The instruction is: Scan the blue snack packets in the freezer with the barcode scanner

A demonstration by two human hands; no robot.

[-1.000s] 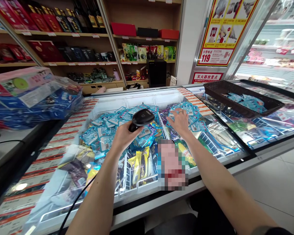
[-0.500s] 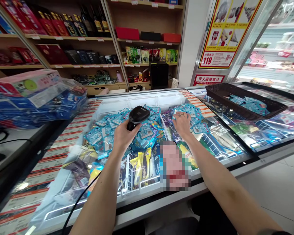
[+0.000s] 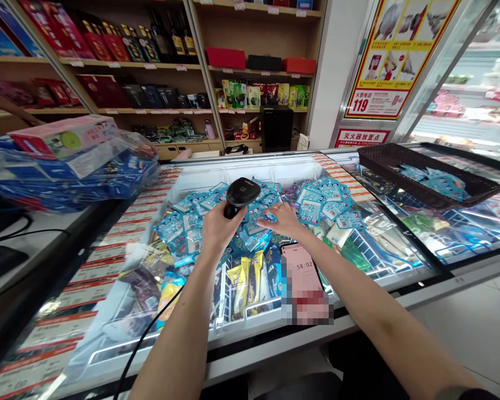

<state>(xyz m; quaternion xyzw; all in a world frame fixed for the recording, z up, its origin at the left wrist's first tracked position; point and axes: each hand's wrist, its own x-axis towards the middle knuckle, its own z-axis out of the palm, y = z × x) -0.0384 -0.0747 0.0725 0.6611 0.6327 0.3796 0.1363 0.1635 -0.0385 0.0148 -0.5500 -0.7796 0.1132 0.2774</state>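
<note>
My left hand (image 3: 220,230) grips a black handheld barcode scanner (image 3: 243,192) above the freezer's glass top. My right hand (image 3: 284,220) reaches over the left heap of blue packets (image 3: 191,222), its fingers spread. I see nothing held in it, and whether the fingertips touch a packet cannot be made out. A second group of blue packets (image 3: 335,201), with white barcode labels, lies on the glass just right of this hand. Below my right hand a phone (image 3: 302,266) with a timer on its screen rests near the freezer's front edge, partly blurred out.
Beneath the glass are wire baskets with wrapped ice creams (image 3: 245,283). A dark brown tray (image 3: 475,194) with blue packets stands at right. Plastic-wrapped boxes (image 3: 75,161) are stacked at left. The scanner's black cable (image 3: 144,336) runs along my left forearm.
My right hand has moved left from the right group of blue packets to the left heap, and its fingers have spread. My left hand keeps the scanner; the view has shifted slightly.
</note>
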